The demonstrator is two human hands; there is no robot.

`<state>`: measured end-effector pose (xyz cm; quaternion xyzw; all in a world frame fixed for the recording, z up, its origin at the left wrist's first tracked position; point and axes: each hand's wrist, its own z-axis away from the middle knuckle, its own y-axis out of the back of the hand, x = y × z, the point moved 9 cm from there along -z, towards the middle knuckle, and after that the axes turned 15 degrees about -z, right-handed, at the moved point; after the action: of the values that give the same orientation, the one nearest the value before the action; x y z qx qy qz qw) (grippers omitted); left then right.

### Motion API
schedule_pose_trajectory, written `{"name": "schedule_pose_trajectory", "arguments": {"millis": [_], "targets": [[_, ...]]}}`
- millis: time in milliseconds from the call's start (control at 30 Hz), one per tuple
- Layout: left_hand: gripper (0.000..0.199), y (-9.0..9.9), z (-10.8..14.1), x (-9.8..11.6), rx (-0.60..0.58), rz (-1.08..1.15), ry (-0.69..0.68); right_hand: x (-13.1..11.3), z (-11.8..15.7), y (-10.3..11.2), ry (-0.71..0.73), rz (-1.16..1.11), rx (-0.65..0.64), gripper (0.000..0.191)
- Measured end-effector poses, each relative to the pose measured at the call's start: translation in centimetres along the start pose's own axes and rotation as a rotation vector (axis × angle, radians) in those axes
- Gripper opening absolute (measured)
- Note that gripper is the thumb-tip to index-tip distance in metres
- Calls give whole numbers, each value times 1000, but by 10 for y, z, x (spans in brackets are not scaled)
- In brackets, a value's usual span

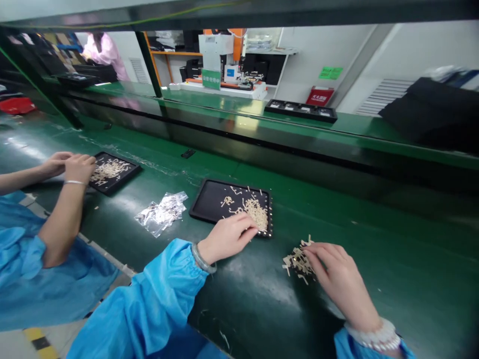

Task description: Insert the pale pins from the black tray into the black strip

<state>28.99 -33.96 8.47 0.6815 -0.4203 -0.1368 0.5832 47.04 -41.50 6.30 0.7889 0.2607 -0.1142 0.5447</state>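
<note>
My left hand (232, 237) is at the front right edge of a black tray (205, 199), with its fingers closed together. Whatever lies between those fingertips is hidden. Inside the tray, small beige strip pieces (255, 213) are heaped toward the right, and several line the right rim. On the bench to the right is a loose pile of similar beige pieces (297, 262), some with dark or shiny parts. My right hand (339, 274) touches the right side of this pile, thumb and fingertips pinched; what they grip is too small to make out.
A clear plastic bag (162, 213) of small parts lies left of my tray. Farther left, a co-worker's hands (75, 164) are over another black tray (129, 174) of beige pieces. A raised ledge (232, 132) runs behind the bench, with a compartmented black tray (300, 110) on it.
</note>
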Motion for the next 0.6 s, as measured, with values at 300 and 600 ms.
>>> {"name": "schedule_pose_trajectory", "arguments": {"millis": [300, 600], "targets": [[23, -70, 21, 66, -236, -83, -214, -13, 13, -30, -57, -216, -292, 10], [19, -96, 2, 72, -281, -285, -93, -5, 11, -18, -80, -148, -109, 16]]}}
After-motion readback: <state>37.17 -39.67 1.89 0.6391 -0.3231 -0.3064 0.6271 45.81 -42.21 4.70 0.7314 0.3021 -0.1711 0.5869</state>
